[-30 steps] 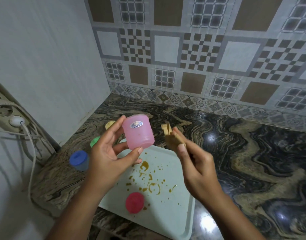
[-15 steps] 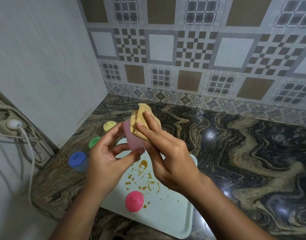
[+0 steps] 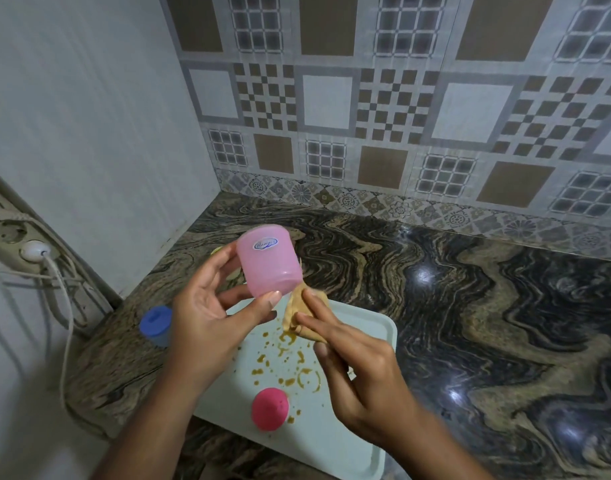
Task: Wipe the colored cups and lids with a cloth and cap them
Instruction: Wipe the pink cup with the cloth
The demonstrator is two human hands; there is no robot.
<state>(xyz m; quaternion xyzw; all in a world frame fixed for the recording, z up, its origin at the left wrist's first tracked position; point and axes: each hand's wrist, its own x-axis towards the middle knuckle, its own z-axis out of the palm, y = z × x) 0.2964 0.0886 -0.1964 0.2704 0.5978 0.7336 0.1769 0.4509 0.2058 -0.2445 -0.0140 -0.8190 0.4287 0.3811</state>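
One capped I reckon, pink one in progress

Nearest me the pink lid [image 3: 270, 408] sits loose on the spattered tray [image 3: 349, 427]; the blue cup [image 3: 156, 325] on the counter [image 3: 470, 323] looks capped. My right hand [image 3: 363, 372] pinches the cloth [image 3: 302, 315] right at the rim of the pink cup [image 3: 267, 259], which my left hand [image 3: 207, 306] grips upside down.

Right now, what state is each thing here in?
pink cup, uncapped, tipped mouth-down, held by left hand
cloth, crumpled, pinched by right hand at the cup's rim
pink lid, off, lying on the tray
tray, spattered with brown drops
blue cup, capped, upright on counter
plug, in power strip
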